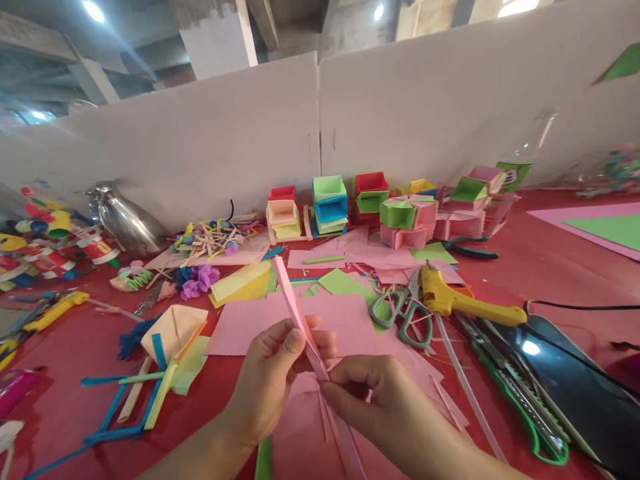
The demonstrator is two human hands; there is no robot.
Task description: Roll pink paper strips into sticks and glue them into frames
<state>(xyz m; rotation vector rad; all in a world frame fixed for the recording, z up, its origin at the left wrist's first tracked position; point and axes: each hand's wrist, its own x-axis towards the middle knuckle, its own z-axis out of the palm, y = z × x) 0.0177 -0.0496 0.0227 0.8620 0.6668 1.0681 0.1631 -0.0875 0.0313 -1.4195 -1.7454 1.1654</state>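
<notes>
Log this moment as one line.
left hand: holding pink strip | right hand: pinching same strip, lower down | nearby: scissors, yellow glue gun

The table [540, 277] looks smooth and faintly glossy. The strip [293, 300] is smooth pink paper, as matt as the sheets [240, 327] below it. Toward the table's far edge are boxes [330, 208] of matt folded paper, a jug [127, 220] of polished, mirror-bright metal, and sticks [213, 241] of plain bare wood. Toward the right edge, the glue gun [480, 309] is smooth yellow plastic, the scissors [413, 293] pair metal blades with plastic handles, and a dark panel [590, 393] shines glossy.
</notes>
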